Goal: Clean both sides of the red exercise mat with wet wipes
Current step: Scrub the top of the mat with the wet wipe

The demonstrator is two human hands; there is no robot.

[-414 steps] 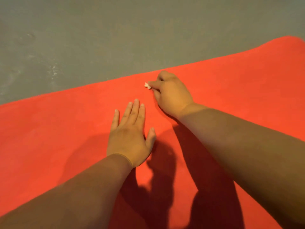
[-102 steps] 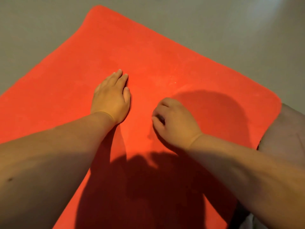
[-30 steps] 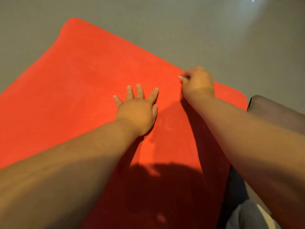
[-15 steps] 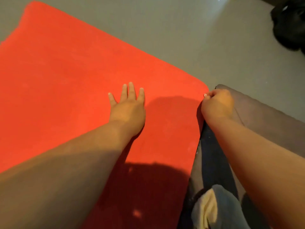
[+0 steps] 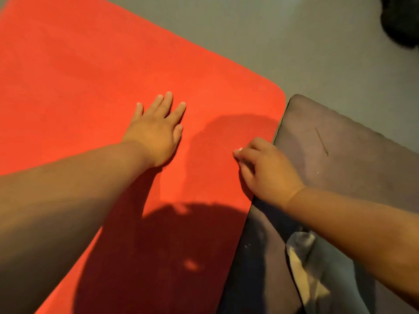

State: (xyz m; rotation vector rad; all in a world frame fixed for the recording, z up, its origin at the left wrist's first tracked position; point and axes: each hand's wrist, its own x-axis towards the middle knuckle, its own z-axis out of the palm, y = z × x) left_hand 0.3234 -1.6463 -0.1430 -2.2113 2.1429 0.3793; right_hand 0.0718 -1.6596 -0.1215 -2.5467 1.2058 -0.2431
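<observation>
The red exercise mat [image 5: 95, 82] lies flat on the grey floor and fills the left and middle of the view. My left hand [image 5: 156, 132] rests flat on it with fingers straight and spread. My right hand [image 5: 265, 171] sits at the mat's right edge, its fingers curled round a small wet wipe [image 5: 239, 150]; only a white tip of the wipe shows at the fingertips. Shadows of my arms and head fall on the near part of the mat.
A dark grey mat [image 5: 344, 150] lies on the floor right beside the red mat's right edge. A pale and grey cloth [image 5: 306, 268] lies at the lower right. A black object [image 5: 401, 21] sits at the top right corner. Grey floor [image 5: 272, 37] lies beyond.
My right hand has slid back toward me along the mat's right edge, from near the corner. My left hand stays flat on the mat. The view has shifted right.
</observation>
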